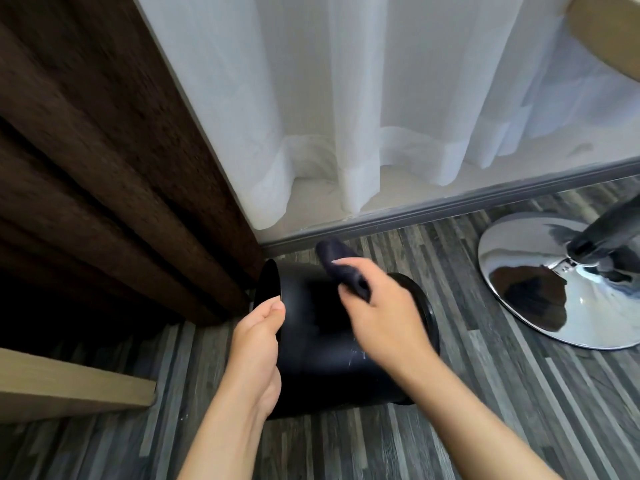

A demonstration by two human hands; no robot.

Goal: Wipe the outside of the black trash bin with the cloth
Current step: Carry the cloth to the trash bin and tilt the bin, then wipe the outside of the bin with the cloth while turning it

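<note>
Striped floor by the curtain: bin lies tipped. Left hand pinches its rim; right hand clutches cloth above the wall. Bin seems light, slick, rigid; rim suits steadying.

Prob. a home or hotel rm: sheer curtain, brown drape, wood-look floor, chrome stool base.
</note>
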